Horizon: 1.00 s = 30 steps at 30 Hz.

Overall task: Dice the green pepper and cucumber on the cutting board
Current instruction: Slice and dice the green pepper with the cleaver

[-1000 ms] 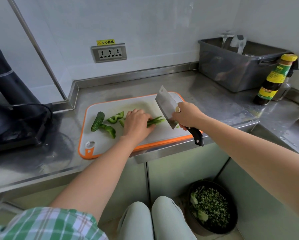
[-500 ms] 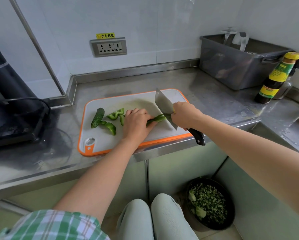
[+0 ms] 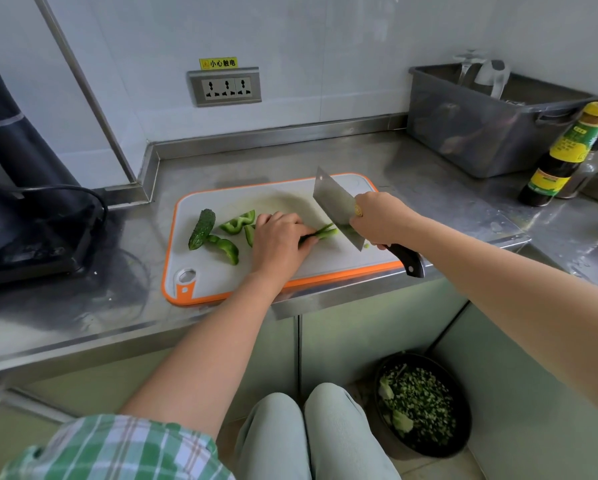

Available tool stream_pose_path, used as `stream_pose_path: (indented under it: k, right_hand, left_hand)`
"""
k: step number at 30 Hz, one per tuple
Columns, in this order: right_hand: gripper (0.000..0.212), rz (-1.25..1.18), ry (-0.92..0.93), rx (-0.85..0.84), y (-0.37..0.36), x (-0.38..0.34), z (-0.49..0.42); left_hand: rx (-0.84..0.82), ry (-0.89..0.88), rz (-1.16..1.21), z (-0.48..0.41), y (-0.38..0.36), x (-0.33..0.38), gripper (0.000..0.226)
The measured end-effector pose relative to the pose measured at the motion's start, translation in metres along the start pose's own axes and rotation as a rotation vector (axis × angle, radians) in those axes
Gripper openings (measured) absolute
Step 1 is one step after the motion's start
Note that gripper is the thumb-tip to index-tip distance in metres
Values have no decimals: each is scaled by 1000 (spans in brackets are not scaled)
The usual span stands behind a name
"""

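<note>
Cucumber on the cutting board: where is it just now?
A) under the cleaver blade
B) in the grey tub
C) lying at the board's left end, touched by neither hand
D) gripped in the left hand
C: the cucumber lies at the left end of the cutting board, clear of the left hand, which holds down pepper strips, and of the right hand gripping the cleaver.

My steel bench [image 3: 411, 161] carries the white, orange-rimmed cutting board [image 3: 218, 275], which lies flat at the front edge. To my left a black appliance [image 3: 24, 216] stands on the bench. At the back right sits a grey tub [image 3: 463, 133], with a dark sauce bottle [image 3: 560, 157] just beside it.
</note>
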State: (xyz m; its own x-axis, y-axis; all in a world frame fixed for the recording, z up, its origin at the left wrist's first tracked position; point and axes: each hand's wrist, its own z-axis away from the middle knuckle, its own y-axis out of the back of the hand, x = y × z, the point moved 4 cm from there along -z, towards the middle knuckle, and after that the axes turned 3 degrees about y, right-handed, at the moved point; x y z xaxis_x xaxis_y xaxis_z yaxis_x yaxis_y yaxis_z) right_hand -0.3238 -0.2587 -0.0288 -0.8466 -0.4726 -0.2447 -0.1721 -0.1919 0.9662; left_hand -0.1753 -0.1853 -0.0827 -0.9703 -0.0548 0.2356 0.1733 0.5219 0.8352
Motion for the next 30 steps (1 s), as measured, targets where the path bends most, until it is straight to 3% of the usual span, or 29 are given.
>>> stream_pose_path:
  k: [9,16,25,30]
  right_hand:
    - [7,21,3,-35,-11,-10,1]
    - [7,-46,-19,92,-11,-3,-3]
    - [9,5,3,-46,-9,-7,-5]
    - [4,-17,-2,-19,-14,-7,-3]
  left_hand:
    - [16,-14,16,0,1,0,12]
    - [16,-3,28,0,0,-1,12]
    - [34,-18,24,0,1,-1,11]
    - [29,-10,44,0,0,-1,11]
